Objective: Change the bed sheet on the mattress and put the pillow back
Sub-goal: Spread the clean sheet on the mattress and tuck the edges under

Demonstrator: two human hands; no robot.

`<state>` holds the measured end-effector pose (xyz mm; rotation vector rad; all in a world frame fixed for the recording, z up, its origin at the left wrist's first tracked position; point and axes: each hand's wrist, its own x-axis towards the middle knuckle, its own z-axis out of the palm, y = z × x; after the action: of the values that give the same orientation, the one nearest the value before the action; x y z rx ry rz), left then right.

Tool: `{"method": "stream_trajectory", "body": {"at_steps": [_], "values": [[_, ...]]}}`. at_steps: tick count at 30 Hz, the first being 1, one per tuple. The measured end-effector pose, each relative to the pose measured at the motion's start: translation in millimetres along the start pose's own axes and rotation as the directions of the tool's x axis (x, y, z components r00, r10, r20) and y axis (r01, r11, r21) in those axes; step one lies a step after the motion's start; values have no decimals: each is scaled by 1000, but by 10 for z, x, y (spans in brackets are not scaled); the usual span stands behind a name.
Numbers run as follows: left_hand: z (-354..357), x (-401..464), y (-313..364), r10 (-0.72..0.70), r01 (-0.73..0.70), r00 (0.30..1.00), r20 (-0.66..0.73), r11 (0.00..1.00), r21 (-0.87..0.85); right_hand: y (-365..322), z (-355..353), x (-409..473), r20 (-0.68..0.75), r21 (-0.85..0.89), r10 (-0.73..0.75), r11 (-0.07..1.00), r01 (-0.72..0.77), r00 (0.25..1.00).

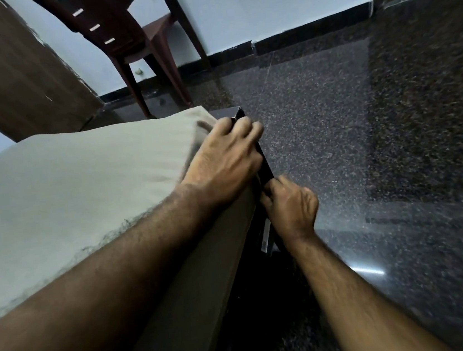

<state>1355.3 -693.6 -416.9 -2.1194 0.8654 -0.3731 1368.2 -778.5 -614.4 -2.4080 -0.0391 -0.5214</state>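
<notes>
Right hand [290, 209], nearest, curled at the dark bed frame [264, 168] edge, fingers tucked toward the mattress side; whether it pinches fabric cannot be told. Left hand [222, 161] just beyond it, fingers bent over the mattress corner, pressing the beige bed sheet [80, 188] that covers the mattress top. Farther off, past the corner, a brown plastic chair [143, 40] on dark speckled floor [364, 129].

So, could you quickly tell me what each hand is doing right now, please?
Left hand: fingers curled over the mattress corner, gripping the sheet there.
Right hand: fingers curled at the mattress edge; whether it holds anything cannot be told.
</notes>
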Motion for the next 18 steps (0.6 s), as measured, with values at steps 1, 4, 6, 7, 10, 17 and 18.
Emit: {"method": "stream_trajectory", "body": {"at_steps": [1, 4, 6, 7, 10, 17, 18], "values": [[19, -4, 13, 6, -6, 1000, 7, 1000, 9, -3, 17, 0, -5, 1, 7, 1000, -7, 1000], [72, -9, 51, -39, 38, 997, 70, 999, 19, -27, 60, 16, -23, -21, 8, 1000, -9, 1000], [55, -6, 61, -86, 83, 994, 70, 996, 38, -48, 89, 14, -20, -24, 16, 1000, -16, 1000], [60, -1, 63, -97, 95, 994, 42, 995, 37, -54, 95, 12, -14, -30, 17, 999, -17, 1000], [152, 18, 101, -88, 93, 994, -63, 993, 75, -53, 53, 31, 20, -40, 22, 999, -21, 1000], [89, 22, 95, -71, 69, 997, 14, 994, 84, -11, -139, -63, 20, 125, 69, 990, -71, 997], [51, 23, 71, -93, 91, 995, 21, 992, 83, -9, -151, -136, -9, 188, 4, 982, -2, 1000]]}}
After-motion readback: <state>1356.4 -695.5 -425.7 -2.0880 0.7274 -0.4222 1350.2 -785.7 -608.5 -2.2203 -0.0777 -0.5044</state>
